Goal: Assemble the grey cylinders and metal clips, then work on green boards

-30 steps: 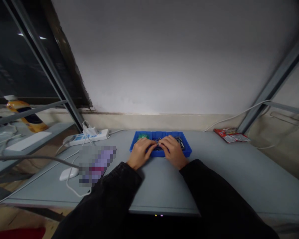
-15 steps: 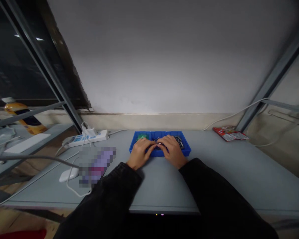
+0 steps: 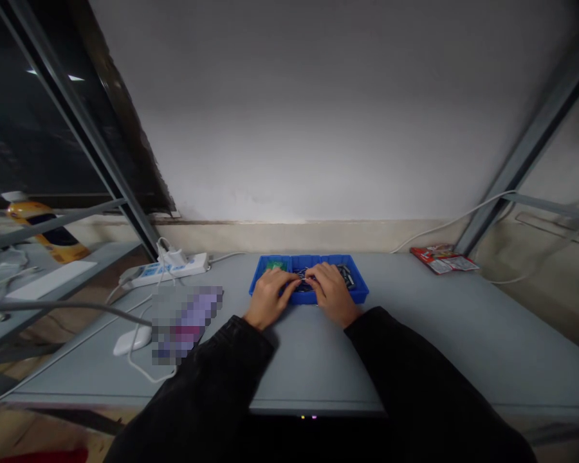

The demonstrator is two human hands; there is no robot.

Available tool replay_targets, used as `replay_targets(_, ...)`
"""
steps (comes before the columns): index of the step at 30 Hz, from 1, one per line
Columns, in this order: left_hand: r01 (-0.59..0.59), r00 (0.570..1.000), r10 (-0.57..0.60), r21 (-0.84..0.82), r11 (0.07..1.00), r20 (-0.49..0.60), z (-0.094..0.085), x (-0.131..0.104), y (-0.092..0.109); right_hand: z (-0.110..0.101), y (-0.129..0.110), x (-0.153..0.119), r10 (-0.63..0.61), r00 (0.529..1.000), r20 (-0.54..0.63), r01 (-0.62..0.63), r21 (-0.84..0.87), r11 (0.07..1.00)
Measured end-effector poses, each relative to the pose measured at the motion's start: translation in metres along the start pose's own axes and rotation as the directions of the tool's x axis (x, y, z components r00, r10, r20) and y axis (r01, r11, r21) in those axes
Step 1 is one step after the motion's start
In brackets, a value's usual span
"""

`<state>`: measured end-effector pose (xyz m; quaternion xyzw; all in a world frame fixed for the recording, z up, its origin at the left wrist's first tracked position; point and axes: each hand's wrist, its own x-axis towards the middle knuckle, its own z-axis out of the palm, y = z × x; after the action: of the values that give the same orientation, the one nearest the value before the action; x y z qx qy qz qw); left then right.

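Note:
A blue tray with compartments lies on the table in front of me. My left hand is over its front left part, thumb and forefinger pinched together. My right hand mirrors it from the right, its fingertips also pinched. Both sets of fingertips are close together above the middle compartment, where thin metal pieces show. What the fingers hold is too small to make out. Small green pieces fill the left compartment. Dark and silvery pieces lie in the right one, partly hidden by my hand.
On the left are a power strip with plugged-in chargers, a white case, loose white cables and a blurred-out purple object. A red packet lies at the back right. An orange bottle stands beyond the left metal frame.
The fingertips of my two hands have drawn slightly apart. A thin shiny piece that showed between them is no longer clearly visible. The tray has stayed in place.

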<state>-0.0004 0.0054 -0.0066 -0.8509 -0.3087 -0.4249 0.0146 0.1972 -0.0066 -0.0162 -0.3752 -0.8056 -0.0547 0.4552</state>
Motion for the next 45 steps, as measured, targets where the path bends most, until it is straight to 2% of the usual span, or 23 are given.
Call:
replay_targets(7,-0.004,1.000,0.004,-0.008,1.000,0.013,-0.001,0.001,0.002,0.002,0.006,0.001,0.023,0.999,-0.029,-0.025,-0.052,0.998)
replay_targets(16,0.047,0.998,-0.047,-0.009,0.999,-0.040,-0.003,0.001,0.000,0.000,0.004,0.000,0.039,0.999,-0.014,-0.039,0.011,0.999)
replay_targets(25,0.035,0.999,-0.035,-0.006,0.999,-0.028,-0.001,0.000,-0.001,0.003,0.007,0.000,0.036,0.999,-0.027,-0.037,-0.033,0.999)
replay_targets(36,0.044,0.999,-0.043,0.004,0.999,-0.020,-0.003,0.001,0.000,0.000,0.003,0.001,0.035,0.999,-0.011,-0.035,0.001,0.999)
replay_targets(41,0.050,0.997,-0.051,-0.009,0.999,-0.062,-0.005,0.001,-0.003,-0.003,0.007,0.002,0.047,0.996,-0.071,-0.052,-0.068,0.996)
replay_targets(45,0.076,0.993,-0.077,-0.018,0.997,-0.094,-0.008,0.002,-0.004,-0.008,0.009,0.003,0.095,0.978,-0.186,-0.105,-0.044,0.993)
